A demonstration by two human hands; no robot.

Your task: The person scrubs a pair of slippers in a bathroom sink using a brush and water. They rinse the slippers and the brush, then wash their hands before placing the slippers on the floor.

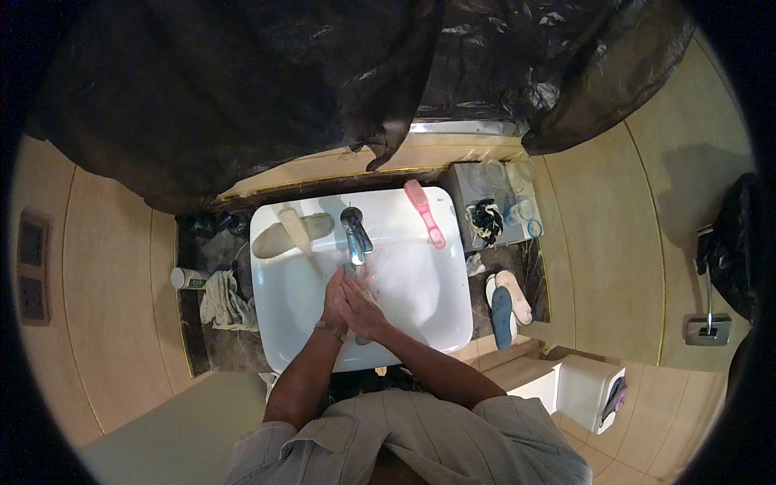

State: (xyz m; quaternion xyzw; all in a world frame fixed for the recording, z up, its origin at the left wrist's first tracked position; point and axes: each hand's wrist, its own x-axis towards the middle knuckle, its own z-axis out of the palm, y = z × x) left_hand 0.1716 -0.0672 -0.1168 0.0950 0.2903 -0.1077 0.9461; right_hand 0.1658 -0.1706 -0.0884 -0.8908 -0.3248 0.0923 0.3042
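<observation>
My left hand (336,300), with a watch or bracelet at the wrist, and my right hand (364,306) press against each other under the chrome faucet (356,236). Both are over the white washbasin (467,297), which holds foamy, sudsy water (409,285). Something pinkish shows beside my fingertips, too blurred to name. A pink scrub brush (426,213) lies on the basin's back right rim. On the back left rim is a shoe insole (273,241), with a pale wooden-looking bar or handle (295,230) across it. Whether anything is between my palms is hidden.
Left of the basin lie a crumpled cloth (225,302) and a white-lidded jar (180,278). Several insoles (502,315) rest on the dark counter at right. Behind them, a grey box (467,182) carries jars and a black-and-white bundle (485,219). Black plastic sheeting (242,85) hangs behind.
</observation>
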